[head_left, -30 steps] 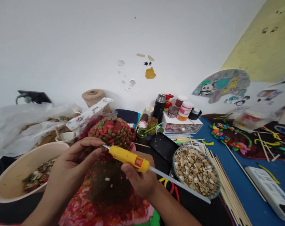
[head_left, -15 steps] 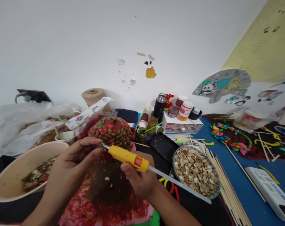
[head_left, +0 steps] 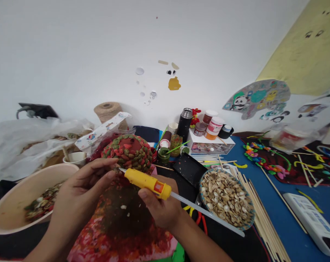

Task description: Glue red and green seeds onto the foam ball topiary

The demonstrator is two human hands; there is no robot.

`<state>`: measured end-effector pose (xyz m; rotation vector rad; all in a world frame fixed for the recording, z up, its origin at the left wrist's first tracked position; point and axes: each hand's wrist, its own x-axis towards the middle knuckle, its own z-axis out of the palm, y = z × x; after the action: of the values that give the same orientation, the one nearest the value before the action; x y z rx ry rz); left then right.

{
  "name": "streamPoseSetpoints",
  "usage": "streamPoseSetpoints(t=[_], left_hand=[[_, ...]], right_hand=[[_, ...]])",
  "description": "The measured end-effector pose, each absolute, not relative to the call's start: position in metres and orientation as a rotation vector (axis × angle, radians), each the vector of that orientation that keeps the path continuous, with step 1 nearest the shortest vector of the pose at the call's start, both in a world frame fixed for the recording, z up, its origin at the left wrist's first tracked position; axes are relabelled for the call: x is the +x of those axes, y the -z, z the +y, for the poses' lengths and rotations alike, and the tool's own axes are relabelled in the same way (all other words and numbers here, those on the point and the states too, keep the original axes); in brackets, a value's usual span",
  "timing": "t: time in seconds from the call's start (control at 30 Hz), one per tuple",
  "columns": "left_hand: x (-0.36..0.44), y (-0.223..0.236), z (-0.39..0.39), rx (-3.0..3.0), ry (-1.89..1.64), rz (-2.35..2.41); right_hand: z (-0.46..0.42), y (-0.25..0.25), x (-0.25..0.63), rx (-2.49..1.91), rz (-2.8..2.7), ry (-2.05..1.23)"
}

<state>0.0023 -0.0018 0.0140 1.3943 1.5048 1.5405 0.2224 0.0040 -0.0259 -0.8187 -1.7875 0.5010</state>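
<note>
My right hand [head_left: 165,207] is wrapped round a yellow glue gun [head_left: 145,182], its metal nozzle pointing left. A long translucent glue stick [head_left: 208,214] sticks out of its back end toward the lower right. Right at the nozzle, my left hand [head_left: 85,185] pinches with thumb and fingers; a small dark piece seems to be between the tips, too hidden to name. Behind both hands stands a round dark-red form [head_left: 128,151] covered with red and green painted shells. Under the hands lies a paint-stained pink sheet [head_left: 121,240] with a few white bits on it.
A cream basin [head_left: 6,203] with painted shells stands at the left. To the right are a basket of plain shells [head_left: 226,198], wooden sticks [head_left: 259,214] and a black tray [head_left: 189,169]. Paint jars [head_left: 164,154], a black flask [head_left: 184,123] and a twine spool [head_left: 107,111] line the back.
Almost nothing differs. The glue gun and both hands sit a few pixels further left, with the whole view shifted slightly the same way.
</note>
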Motion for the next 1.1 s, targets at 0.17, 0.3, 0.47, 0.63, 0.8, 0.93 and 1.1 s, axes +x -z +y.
streamPoseSetpoints(t=[0.17, 0.3, 0.47, 0.63, 0.8, 0.93, 1.1], left_hand=[[0.0013, -0.0126, 0.0004, 1.440, -1.589, 1.470], [0.0025, -0.0133, 0.0019, 1.426, -1.589, 1.444], [0.0026, -0.0136, 0.0011, 1.340, -1.593, 1.412], [0.0007, -0.0131, 0.0005, 1.317, -1.605, 1.412], [0.0010, -0.0147, 0.0009, 1.338, -1.612, 1.422], [-0.0005, -0.0132, 0.0003, 1.385, -1.625, 1.401], [-0.0027, -0.0092, 0.0018, 1.394, -1.636, 1.400]], right_hand=[[0.0043, 0.0246, 0.2214, -0.823, -1.773, -0.497], [0.0045, 0.0226, 0.2209, -0.813, -1.763, -0.515], [0.0052, 0.0216, 0.2212, -0.793, -1.754, -0.526], [0.0054, 0.0228, 0.2210, -0.792, -1.758, -0.519], [0.0055, 0.0238, 0.2206, -0.819, -1.773, -0.488], [0.0061, 0.0234, 0.2204, -0.803, -1.767, -0.489], [0.0058, 0.0226, 0.2203, -0.797, -1.776, -0.471]])
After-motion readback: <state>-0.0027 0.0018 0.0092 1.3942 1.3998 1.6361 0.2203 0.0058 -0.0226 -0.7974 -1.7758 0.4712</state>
